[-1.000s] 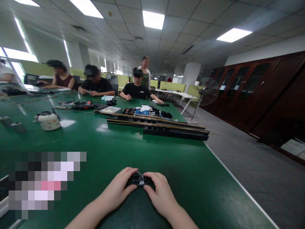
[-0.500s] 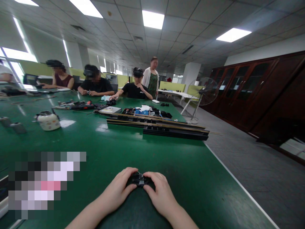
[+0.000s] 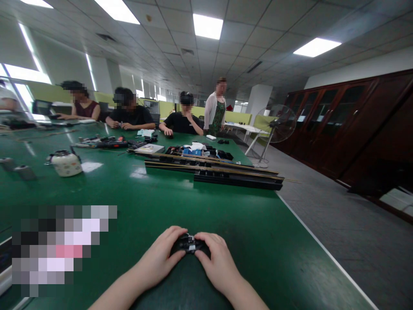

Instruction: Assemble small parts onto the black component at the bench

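Observation:
A small black object (image 3: 191,245) with a shiny metallic piece in its middle is held low over the green table (image 3: 155,206), near its front. My left hand (image 3: 166,249) grips its left side between thumb and fingers. On the right side my right hand (image 3: 214,254) grips it the same way. Fingers hide both ends of the object, and I cannot make out what it is or whether it touches the tabletop.
Black rails (image 3: 238,181) with thin brass-coloured rods lie across the table. Behind them sits a tray of parts (image 3: 222,153). A cream pot (image 3: 66,163) and grey cylinders (image 3: 26,173) stand left. Several people are beyond; a fan (image 3: 274,125) stands right.
The standing person in the background has moved to the right. A seated person in black has drawn a hand back along the far table edge. My hands keep nearly the same place.

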Motion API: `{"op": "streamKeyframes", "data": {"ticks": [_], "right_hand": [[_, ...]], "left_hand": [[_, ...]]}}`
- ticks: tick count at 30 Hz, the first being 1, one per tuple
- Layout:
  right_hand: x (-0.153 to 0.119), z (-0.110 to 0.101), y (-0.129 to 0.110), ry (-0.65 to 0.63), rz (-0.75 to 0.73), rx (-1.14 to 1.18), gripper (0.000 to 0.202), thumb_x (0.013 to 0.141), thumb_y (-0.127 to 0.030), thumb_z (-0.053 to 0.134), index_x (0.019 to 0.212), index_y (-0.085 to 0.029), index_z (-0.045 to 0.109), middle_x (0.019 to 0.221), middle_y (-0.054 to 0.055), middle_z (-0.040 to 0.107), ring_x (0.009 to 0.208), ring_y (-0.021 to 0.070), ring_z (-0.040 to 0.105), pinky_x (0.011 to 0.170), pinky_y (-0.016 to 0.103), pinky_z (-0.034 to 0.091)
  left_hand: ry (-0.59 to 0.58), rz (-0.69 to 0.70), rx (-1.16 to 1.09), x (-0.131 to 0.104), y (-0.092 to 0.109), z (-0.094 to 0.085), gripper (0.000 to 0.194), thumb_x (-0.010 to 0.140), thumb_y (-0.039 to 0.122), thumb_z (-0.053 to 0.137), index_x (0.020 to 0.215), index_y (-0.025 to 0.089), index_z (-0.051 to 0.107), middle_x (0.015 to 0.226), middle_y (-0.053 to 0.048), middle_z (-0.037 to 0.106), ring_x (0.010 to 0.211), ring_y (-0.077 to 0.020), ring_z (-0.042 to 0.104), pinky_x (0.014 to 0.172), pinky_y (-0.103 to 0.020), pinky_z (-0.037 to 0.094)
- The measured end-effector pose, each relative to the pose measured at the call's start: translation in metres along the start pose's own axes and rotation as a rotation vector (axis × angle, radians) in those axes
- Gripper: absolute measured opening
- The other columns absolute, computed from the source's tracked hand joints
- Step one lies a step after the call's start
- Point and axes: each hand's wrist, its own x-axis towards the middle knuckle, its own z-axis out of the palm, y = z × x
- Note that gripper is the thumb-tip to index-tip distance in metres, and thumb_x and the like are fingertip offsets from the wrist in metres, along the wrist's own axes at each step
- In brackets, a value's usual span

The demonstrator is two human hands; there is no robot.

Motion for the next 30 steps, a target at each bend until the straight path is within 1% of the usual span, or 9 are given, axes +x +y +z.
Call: {"op": "streamKeyframes", "data": {"ticks": [4, 8, 12, 15, 17, 20, 23, 27, 30], "right_hand": [[-0.0002, 0.0016, 0.0018, 0.010, -0.004, 0.004, 0.030, 0.074, -0.013, 0.053, 0.102, -0.026, 0.058, 0.107, 0.002, 0.062, 0.104, 0.0198, 0.053, 0.093, 0.036, 0.037], [-0.0002, 0.0013, 0.0014, 0.015, 0.012, 0.011, 0.032, 0.071, -0.013, 0.055, 0.101, -0.025, 0.059, 0.109, 0.003, 0.061, 0.106, 0.0196, 0.052, 0.094, 0.036, 0.036], [-0.0006, 0.0007, -0.0004, -0.004, 0.016, -0.021, 0.032, 0.070, -0.017, 0.060, 0.100, -0.027, 0.061, 0.112, 0.003, 0.060, 0.108, 0.0209, 0.051, 0.095, 0.038, 0.035], [-0.0011, 0.0011, -0.0013, -0.011, 0.021, -0.045, 0.033, 0.067, -0.018, 0.064, 0.099, -0.029, 0.062, 0.112, 0.002, 0.059, 0.108, 0.0206, 0.050, 0.094, 0.037, 0.035], [-0.0013, 0.0016, -0.0015, -0.010, 0.027, -0.053, 0.031, 0.066, -0.018, 0.066, 0.095, -0.030, 0.064, 0.110, 0.001, 0.060, 0.108, 0.0204, 0.050, 0.094, 0.037, 0.035], [-0.0015, 0.0025, -0.0010, 0.006, 0.030, -0.057, 0.026, 0.068, -0.018, 0.065, 0.091, -0.029, 0.065, 0.107, 0.001, 0.061, 0.105, 0.0201, 0.051, 0.093, 0.036, 0.036], [-0.0013, 0.0028, -0.0005, 0.015, 0.024, -0.053, 0.025, 0.070, -0.017, 0.064, 0.091, -0.029, 0.065, 0.106, 0.001, 0.061, 0.104, 0.0197, 0.052, 0.092, 0.036, 0.036], [-0.0003, 0.0023, -0.0006, 0.001, 0.017, -0.041, 0.024, 0.071, -0.018, 0.063, 0.092, -0.029, 0.065, 0.107, 0.001, 0.061, 0.104, 0.0200, 0.052, 0.092, 0.036, 0.036], [0.0002, 0.0022, -0.0005, -0.003, 0.005, -0.037, 0.023, 0.073, -0.018, 0.062, 0.093, -0.029, 0.065, 0.107, 0.002, 0.061, 0.104, 0.0202, 0.052, 0.092, 0.037, 0.036]], "left_hand": [[0.012, 0.014, -0.011, -0.0003, 0.0023, -0.0009, 0.034, 0.075, 0.019, 0.055, 0.109, 0.024, 0.053, 0.107, -0.006, 0.059, 0.101, -0.0214, 0.055, 0.090, -0.038, 0.045], [0.011, 0.016, 0.006, -0.0017, -0.0006, -0.0003, 0.038, 0.075, 0.018, 0.054, 0.113, 0.025, 0.052, 0.110, -0.007, 0.059, 0.104, -0.0217, 0.054, 0.092, -0.038, 0.044], [-0.017, 0.004, 0.018, -0.0013, -0.0017, -0.0001, 0.043, 0.074, 0.018, 0.055, 0.117, 0.025, 0.050, 0.111, -0.007, 0.059, 0.104, -0.0222, 0.053, 0.092, -0.039, 0.043], [-0.038, -0.002, 0.021, -0.0008, -0.0014, -0.0005, 0.040, 0.075, 0.020, 0.055, 0.115, 0.025, 0.051, 0.110, -0.006, 0.059, 0.103, -0.0219, 0.053, 0.092, -0.038, 0.043], [-0.054, 0.005, 0.026, -0.0009, -0.0014, -0.0008, 0.038, 0.076, 0.021, 0.055, 0.114, 0.026, 0.052, 0.110, -0.006, 0.058, 0.103, -0.0216, 0.053, 0.091, -0.038, 0.043], [-0.070, 0.007, 0.037, -0.0013, -0.0014, -0.0012, 0.040, 0.076, 0.023, 0.057, 0.115, 0.027, 0.051, 0.111, -0.006, 0.058, 0.104, -0.0217, 0.052, 0.092, -0.038, 0.042], [-0.066, -0.008, 0.042, -0.0011, -0.0009, -0.0013, 0.043, 0.074, 0.023, 0.059, 0.117, 0.025, 0.049, 0.111, -0.007, 0.058, 0.104, -0.0223, 0.052, 0.092, -0.039, 0.041], [-0.081, -0.017, 0.031, -0.0005, 0.0002, -0.0015, 0.038, 0.075, 0.023, 0.058, 0.112, 0.024, 0.052, 0.109, -0.006, 0.059, 0.102, -0.0219, 0.053, 0.091, -0.039, 0.042], [-0.074, -0.013, 0.022, -0.0004, -0.0005, -0.0015, 0.038, 0.074, 0.023, 0.058, 0.112, 0.025, 0.052, 0.108, -0.006, 0.059, 0.101, -0.0220, 0.053, 0.090, -0.039, 0.042]]}}
